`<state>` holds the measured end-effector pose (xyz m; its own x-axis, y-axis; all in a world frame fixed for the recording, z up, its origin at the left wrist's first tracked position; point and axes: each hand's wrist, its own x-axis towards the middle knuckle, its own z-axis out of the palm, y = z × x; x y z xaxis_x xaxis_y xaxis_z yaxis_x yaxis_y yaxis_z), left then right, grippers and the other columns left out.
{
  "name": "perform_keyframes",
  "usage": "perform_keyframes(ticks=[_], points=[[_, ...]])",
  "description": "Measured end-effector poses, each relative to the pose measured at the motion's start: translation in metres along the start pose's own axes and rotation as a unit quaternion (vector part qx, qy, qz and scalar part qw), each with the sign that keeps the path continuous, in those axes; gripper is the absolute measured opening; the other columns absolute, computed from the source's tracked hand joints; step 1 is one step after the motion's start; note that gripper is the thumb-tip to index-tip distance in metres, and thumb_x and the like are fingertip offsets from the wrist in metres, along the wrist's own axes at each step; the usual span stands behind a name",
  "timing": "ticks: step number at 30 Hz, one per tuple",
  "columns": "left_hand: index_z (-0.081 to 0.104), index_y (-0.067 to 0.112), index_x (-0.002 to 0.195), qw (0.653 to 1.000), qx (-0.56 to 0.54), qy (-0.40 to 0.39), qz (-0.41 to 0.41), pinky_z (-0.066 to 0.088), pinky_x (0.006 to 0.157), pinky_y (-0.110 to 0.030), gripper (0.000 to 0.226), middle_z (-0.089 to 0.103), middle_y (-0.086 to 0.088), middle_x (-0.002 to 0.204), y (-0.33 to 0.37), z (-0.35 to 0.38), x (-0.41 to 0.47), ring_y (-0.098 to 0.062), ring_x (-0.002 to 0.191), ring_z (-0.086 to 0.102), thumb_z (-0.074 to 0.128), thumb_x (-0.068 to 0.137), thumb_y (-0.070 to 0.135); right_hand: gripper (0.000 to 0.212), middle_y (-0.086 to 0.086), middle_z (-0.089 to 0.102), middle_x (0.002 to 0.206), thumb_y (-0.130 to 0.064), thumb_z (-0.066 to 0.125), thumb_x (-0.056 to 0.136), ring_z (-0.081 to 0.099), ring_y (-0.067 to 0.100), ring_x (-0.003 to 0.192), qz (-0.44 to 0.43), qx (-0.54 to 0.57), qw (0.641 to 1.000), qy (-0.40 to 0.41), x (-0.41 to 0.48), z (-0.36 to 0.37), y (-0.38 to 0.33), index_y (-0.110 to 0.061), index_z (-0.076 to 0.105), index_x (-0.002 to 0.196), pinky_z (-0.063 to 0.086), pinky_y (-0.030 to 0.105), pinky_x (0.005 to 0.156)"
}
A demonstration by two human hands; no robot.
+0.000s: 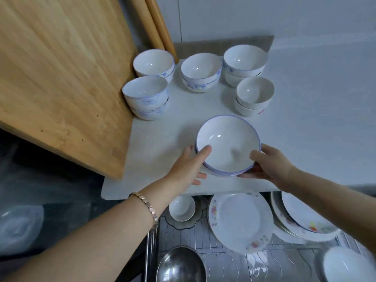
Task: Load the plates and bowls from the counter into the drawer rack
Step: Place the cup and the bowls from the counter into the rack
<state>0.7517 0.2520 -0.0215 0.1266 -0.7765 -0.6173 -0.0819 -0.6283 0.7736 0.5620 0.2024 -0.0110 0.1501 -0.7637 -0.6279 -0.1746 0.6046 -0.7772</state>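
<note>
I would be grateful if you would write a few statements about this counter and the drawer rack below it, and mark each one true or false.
1. The left hand and the right hand both grip the purple-rimmed bowls. True.
2. Five small-bowl stacks stand on the counter behind them. True.
3. The drawer rack holds no plates yet. False: floral plates already lean in it.
4. The wooden cutting board lies to the right of the bowls. False: it is on their left.
5. A steel bowl sits at the rack's near end. True.
</note>
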Motion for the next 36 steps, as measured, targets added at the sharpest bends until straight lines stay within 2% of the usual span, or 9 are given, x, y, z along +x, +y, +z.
perform_keyframes(ticks=[3, 8, 11, 16, 20, 22, 25, 33, 36], points=[[0.044, 0.022, 0.111, 0.999, 0.035, 0.012, 0.023, 0.058, 0.052, -0.027, 0.023, 0.063, -0.003, 0.087, -0.011, 0.043, -0.025, -0.02, 0.057, 0.067, 0.047, 0.088, 0.019, 0.032, 0.013, 0.067, 0.083, 0.002, 0.04, 0.089, 0.069, 0.028, 0.064, 0.002, -0.025, 1.0, -0.016, -0.043, -0.041, 0.026, -0.016, 0.056, 0.11, 0.062, 0.032, 0.06], [0.046, 0.025, 0.123, 0.996, 0.073, -0.051, 0.028, 0.06, 0.058, -0.028, 0.049, 0.059, 0.001, 0.11, -0.052, 0.128, -0.055, -0.011, 0.078, 0.061, 0.037, 0.082, 0.0, 0.044, 0.01, 0.066, 0.072, 0.004, 0.047, 0.085, 0.066, 0.017, 0.055, 0.043, -0.083, 0.996, 0.0, -0.096, -0.122, 0.084, -0.028, 0.048, 0.116, 0.059, 0.022, 0.053], [0.045, 0.031, 0.121, 0.993, 0.088, -0.081, 0.004, 0.055, 0.047, -0.019, 0.05, 0.058, 0.013, 0.099, -0.079, 0.185, -0.066, -0.004, 0.08, 0.057, 0.036, 0.083, 0.001, 0.038, 0.01, 0.062, 0.077, 0.003, 0.05, 0.086, 0.06, 0.016, 0.059, 0.078, -0.116, 0.99, 0.017, -0.112, -0.173, 0.125, -0.017, 0.052, 0.117, 0.054, 0.016, 0.047], [0.051, 0.029, 0.113, 0.982, 0.144, -0.114, -0.041, 0.047, 0.04, -0.013, 0.045, 0.058, 0.012, 0.088, -0.135, 0.275, -0.067, -0.004, 0.076, 0.057, 0.04, 0.078, 0.002, 0.027, 0.004, 0.065, 0.093, -0.015, 0.052, 0.089, 0.063, 0.022, 0.074, 0.086, -0.25, 0.961, 0.078, -0.119, -0.244, 0.199, -0.017, 0.061, 0.114, 0.057, 0.034, 0.072], [0.049, 0.024, 0.124, 0.969, 0.171, -0.146, -0.105, 0.061, 0.066, -0.036, 0.052, 0.061, -0.003, 0.105, -0.174, 0.34, -0.059, -0.026, 0.099, 0.061, 0.04, 0.077, 0.004, 0.042, 0.009, 0.065, 0.091, -0.01, 0.044, 0.088, 0.058, 0.028, 0.084, 0.13, -0.374, 0.916, 0.069, -0.106, -0.286, 0.249, -0.02, 0.05, 0.129, 0.041, 0.024, 0.07], [0.044, 0.024, 0.13, 0.963, 0.178, -0.157, -0.128, 0.058, 0.079, -0.045, 0.055, 0.06, -0.007, 0.116, -0.187, 0.368, -0.053, -0.031, 0.107, 0.059, 0.04, 0.079, 0.003, 0.051, 0.016, 0.065, 0.108, -0.003, 0.04, 0.084, 0.059, 0.032, 0.101, 0.155, -0.412, 0.895, 0.07, -0.094, -0.303, 0.263, -0.019, 0.046, 0.132, 0.045, 0.029, 0.079], [0.04, 0.02, 0.135, 0.963, 0.186, -0.135, -0.143, 0.053, 0.091, -0.044, 0.058, 0.058, -0.011, 0.124, -0.202, 0.407, -0.04, -0.031, 0.113, 0.055, 0.039, 0.081, -0.001, 0.05, 0.019, 0.063, 0.115, 0.001, 0.037, 0.081, 0.06, 0.037, 0.105, 0.17, -0.468, 0.864, 0.079, -0.072, -0.321, 0.277, -0.016, 0.047, 0.127, 0.049, 0.037, 0.086], [0.037, 0.019, 0.14, 0.965, 0.177, -0.065, -0.184, 0.043, 0.097, -0.031, 0.063, 0.054, -0.012, 0.134, -0.222, 0.45, -0.015, -0.029, 0.122, 0.05, 0.037, 0.083, -0.006, 0.036, 0.013, 0.062, 0.117, 0.001, 0.036, 0.089, 0.061, 0.033, 0.108, 0.159, -0.614, 0.771, 0.055, -0.027, -0.33, 0.295, -0.009, 0.048, 0.122, 0.05, 0.037, 0.085], [0.03, 0.024, 0.145, 0.963, 0.178, -0.07, -0.19, 0.046, 0.082, -0.026, 0.067, 0.051, -0.009, 0.137, -0.222, 0.45, -0.012, -0.028, 0.122, 0.05, 0.036, 0.085, -0.004, 0.035, 0.009, 0.052, 0.124, -0.002, 0.041, 0.089, 0.056, 0.027, 0.113, 0.141, -0.663, 0.734, 0.043, -0.019, -0.333, 0.295, -0.01, 0.054, 0.121, 0.049, 0.033, 0.083]])
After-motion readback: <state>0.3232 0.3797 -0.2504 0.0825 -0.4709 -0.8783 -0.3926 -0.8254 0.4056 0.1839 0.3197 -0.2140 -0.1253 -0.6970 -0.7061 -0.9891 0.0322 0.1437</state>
